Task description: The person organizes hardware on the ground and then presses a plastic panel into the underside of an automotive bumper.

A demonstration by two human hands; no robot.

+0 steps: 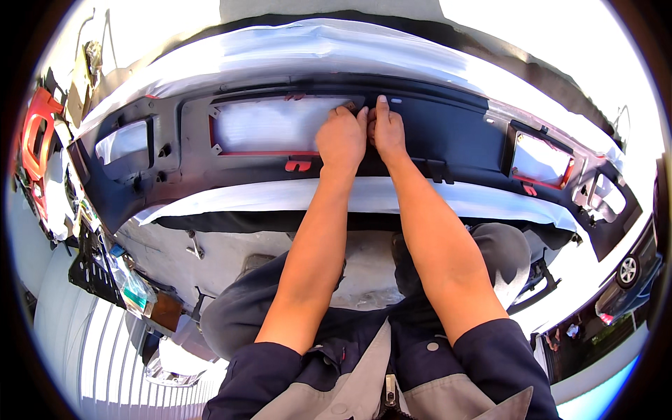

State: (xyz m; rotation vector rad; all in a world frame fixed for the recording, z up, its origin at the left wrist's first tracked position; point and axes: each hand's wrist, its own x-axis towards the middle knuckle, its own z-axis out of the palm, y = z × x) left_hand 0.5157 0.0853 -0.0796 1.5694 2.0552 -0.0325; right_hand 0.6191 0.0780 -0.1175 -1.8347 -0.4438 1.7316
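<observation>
A long dark grey car bumper (448,119) lies across in front of me, with its inner side up. My left hand (341,138) is closed, fingers curled at the right end of a wide rectangular opening with a red edge. A small brownish piece (351,106) shows at its fingertips. Right beside it, my right hand (388,131) is closed too, its thumb pointing away from me against the bumper. The two hands almost touch. What their fingers grip, if anything, is hidden. Just below the opening sits a red tab (297,166).
A silvery-white sheet (322,42) lies under the bumper, showing along both long sides. A smaller red-edged frame (542,159) is at the bumper's right. At the left stand an orange-red object (38,133) and a black perforated tray (94,269). A car (630,273) is at far right.
</observation>
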